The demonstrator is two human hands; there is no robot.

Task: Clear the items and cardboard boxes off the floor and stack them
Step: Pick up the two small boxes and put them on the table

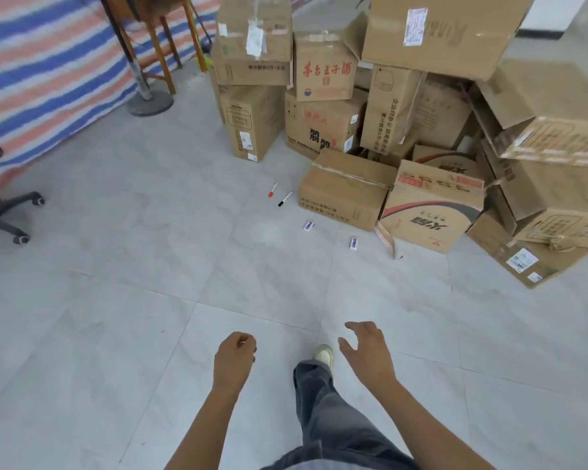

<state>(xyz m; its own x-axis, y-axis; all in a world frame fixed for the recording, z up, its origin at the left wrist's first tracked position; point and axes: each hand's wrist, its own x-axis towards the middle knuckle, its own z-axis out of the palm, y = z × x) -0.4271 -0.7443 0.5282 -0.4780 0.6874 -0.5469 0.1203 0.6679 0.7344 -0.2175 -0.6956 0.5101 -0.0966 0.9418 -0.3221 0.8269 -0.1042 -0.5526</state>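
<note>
Pale grey tiled floor [109,334] fills most of the view, and a blue, red and white striped tarpaulin [48,72] hangs along the far left. Neither hand holds anything. The left hand [235,357] has its fingers loosely curled with nothing seen in them, and the right hand [367,352] is held forward, fingers spread and slightly bent, touching nothing. Both float above the tiles with a light-coloured shoe [324,354] stepping out between them. That reads as a walk towards the clutter rather than a reach (everything to be cleared lies well ahead of the hands).

Nearest is a small white-and-blue packet [309,225] lying flat on the tiles, with a second white-and-blue packet [353,242] apart from it. Beyond them a red-capped white marker pen [272,189] and a black-capped white marker pen [285,199] lie side by side. Just past these, a closed brown cardboard box [345,188] sits on the floor against a carton printed with a red and black curve [428,212].

Behind them, the heap of brown cardboard boxes [421,45] leans loosely, several with dented sides and open flaps, so the stacking looks barely begun. The small loose items, lying right in the walking path, seem the sensible first pick.
</note>
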